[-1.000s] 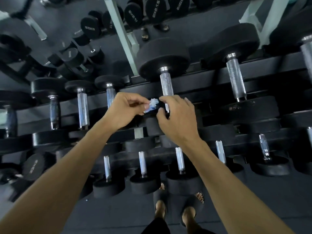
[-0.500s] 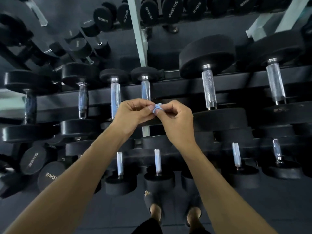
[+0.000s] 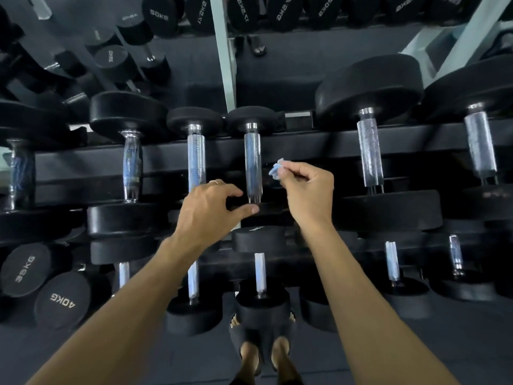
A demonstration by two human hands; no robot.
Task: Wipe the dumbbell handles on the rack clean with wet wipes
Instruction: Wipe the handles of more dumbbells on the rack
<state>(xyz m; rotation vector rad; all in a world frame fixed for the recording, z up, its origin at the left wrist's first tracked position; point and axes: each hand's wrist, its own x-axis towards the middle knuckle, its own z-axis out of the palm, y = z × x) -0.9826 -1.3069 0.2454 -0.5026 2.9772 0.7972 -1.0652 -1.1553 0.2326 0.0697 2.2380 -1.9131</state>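
A black rack (image 3: pixel 319 145) holds rows of dumbbells with chrome handles. In the middle of the top row lies a small dumbbell with a knurled handle (image 3: pixel 252 165). My left hand (image 3: pixel 211 208) curls round that dumbbell's near black head (image 3: pixel 268 208), thumb below and forefinger above. My right hand (image 3: pixel 308 190) pinches a small crumpled pale blue wet wipe (image 3: pixel 277 169) just right of the handle, not touching it.
Larger dumbbells (image 3: pixel 370 154) flank the small one on both sides, and a lower row (image 3: pixel 260 273) sits beneath my forearms. Heavy 35 kg and 40 kg dumbbells (image 3: pixel 62 300) stand at lower left. A pale upright post (image 3: pixel 222 51) rises behind. My sandalled feet (image 3: pixel 263 354) are below.
My hands have parted. The left let go of the wipe and dropped to the dumbbell's near head. The right keeps the wipe, now beside the handle. The view shifted left along the rack.
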